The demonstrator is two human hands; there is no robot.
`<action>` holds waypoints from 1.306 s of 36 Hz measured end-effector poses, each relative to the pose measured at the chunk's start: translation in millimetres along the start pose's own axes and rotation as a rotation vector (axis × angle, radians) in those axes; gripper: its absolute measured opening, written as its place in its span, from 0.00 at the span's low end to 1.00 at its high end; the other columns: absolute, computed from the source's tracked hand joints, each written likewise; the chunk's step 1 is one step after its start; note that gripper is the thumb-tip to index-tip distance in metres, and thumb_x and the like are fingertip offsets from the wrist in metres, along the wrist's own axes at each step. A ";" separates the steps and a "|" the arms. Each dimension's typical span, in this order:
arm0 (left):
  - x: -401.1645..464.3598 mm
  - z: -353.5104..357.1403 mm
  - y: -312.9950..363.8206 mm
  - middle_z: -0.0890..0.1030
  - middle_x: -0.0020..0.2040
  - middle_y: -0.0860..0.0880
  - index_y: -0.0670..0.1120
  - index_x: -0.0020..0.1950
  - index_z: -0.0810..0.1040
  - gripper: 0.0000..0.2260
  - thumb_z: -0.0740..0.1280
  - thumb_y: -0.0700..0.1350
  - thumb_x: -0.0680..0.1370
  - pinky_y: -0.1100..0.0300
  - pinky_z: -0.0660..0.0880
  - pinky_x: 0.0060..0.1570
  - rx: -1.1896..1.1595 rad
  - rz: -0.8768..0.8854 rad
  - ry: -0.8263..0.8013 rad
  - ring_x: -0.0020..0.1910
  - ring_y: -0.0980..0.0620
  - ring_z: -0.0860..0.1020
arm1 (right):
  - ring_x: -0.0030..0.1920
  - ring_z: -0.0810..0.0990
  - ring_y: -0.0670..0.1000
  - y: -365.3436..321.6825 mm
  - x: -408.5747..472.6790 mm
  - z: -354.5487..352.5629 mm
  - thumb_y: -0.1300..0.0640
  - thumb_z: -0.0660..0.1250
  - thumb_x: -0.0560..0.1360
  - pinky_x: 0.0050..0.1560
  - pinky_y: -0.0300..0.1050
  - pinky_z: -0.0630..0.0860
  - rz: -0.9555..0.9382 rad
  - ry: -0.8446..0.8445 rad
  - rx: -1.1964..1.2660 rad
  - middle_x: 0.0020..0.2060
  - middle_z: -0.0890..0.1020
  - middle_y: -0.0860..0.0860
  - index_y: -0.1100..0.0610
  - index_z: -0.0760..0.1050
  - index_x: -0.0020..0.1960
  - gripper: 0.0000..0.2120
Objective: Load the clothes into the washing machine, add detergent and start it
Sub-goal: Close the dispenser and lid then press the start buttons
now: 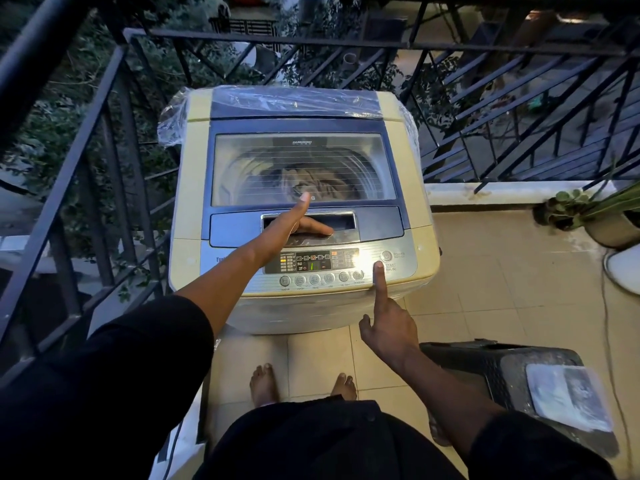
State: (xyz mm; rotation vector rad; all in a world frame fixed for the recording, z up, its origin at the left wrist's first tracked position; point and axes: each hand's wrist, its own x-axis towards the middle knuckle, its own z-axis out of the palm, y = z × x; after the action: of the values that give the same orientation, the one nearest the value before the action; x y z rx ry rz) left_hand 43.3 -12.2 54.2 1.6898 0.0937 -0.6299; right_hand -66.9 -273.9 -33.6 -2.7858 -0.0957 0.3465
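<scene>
A cream and blue top-loading washing machine [188, 202] stands on a balcony with its glass lid [363, 157] closed. Brownish clothes [311, 183] show in the drum through the glass. My left hand [294, 226] lies on the lid, its fingers stretched flat into the handle recess and its thumb pointing up. My right hand [388, 323] has its index fingertip on the start/pause button [379, 265] at the right end of the lit control panel [311, 263]; its other fingers are curled. Neither hand holds anything.
A black metal railing [104, 98] runs along the left and behind the machine. A dark plastic stool [485, 362] with a white packet [568, 396] on it sits at my right. A potted plant [609, 226] and a cable [606, 323] are further right. My bare feet [263, 382] stand on tiles.
</scene>
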 end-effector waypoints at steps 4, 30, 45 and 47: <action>-0.3 -0.1 0.3 0.86 0.58 0.51 0.48 0.61 0.86 0.38 0.41 0.67 0.84 0.48 0.67 0.75 0.004 0.003 0.003 0.60 0.55 0.83 | 0.37 0.80 0.54 0.2 -0.7 -0.4 0.53 0.71 0.77 0.40 0.53 0.83 0.003 -0.001 0.003 0.45 0.82 0.55 0.40 0.23 0.79 0.57; 1.2 4.8 -18.4 0.86 0.58 0.56 0.59 0.57 0.87 0.33 0.47 0.74 0.79 0.41 0.68 0.74 0.097 0.043 0.061 0.62 0.51 0.82 | 0.30 0.77 0.48 4.8 -4.5 -1.0 0.55 0.66 0.81 0.32 0.47 0.78 -0.008 0.063 0.173 0.33 0.80 0.50 0.38 0.31 0.82 0.49; -0.1 10.9 -53.1 0.61 0.82 0.58 0.63 0.79 0.64 0.30 0.60 0.64 0.76 0.44 0.59 0.73 0.900 0.361 0.157 0.77 0.50 0.66 | 0.48 0.76 0.52 -14.7 31.8 -41.5 0.43 0.61 0.81 0.39 0.45 0.75 -0.151 0.334 -0.255 0.48 0.77 0.51 0.50 0.74 0.60 0.14; -4.1 16.8 -66.4 0.54 0.85 0.53 0.62 0.83 0.54 0.35 0.59 0.61 0.76 0.41 0.54 0.77 1.131 0.368 0.176 0.82 0.45 0.56 | 0.49 0.74 0.52 -20.1 41.5 -43.3 0.44 0.64 0.80 0.43 0.46 0.76 -0.151 0.367 -0.287 0.50 0.77 0.52 0.53 0.75 0.59 0.14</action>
State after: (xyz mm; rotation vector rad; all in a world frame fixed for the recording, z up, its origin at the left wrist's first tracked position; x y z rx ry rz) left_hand 7.4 -11.5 -4.2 2.7508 -0.5363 -0.2269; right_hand -16.4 -264.3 3.2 -3.0451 -0.2858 -0.2360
